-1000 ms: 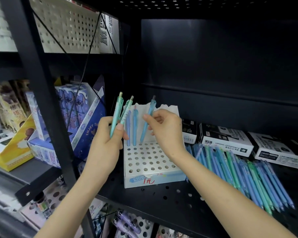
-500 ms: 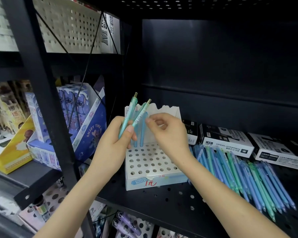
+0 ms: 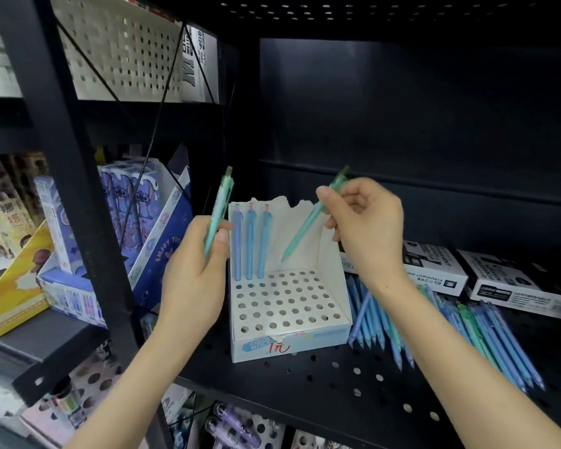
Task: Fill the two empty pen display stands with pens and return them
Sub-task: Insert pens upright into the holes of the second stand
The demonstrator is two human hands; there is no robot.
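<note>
A right hand (image 3: 366,228) pinches a green pen (image 3: 306,226) near its clip end, tip slanting down and left toward the back row of a white pen display stand (image 3: 305,340). The left hand (image 3: 193,273) grips a second green pen (image 3: 218,218) upright just beside the stand's left wall. The hands are apart, each closed round its own pen. Three blue pens (image 3: 250,244) stand upright in the leftmost holes of the back row; the other holes are unfilled. The stand sits on a black perforated shelf (image 3: 321,384), with a heap of loose pens (image 3: 473,335) to its right and boxes of permanent markers (image 3: 434,273) behind them. The next free hole appears to be the fourth in the back row. The slanted pen would likely seat best if brought upright over that hole and lowered tip first, clear of its blue neighbour. Only one stand is in view, and it is barely begun.
</note>
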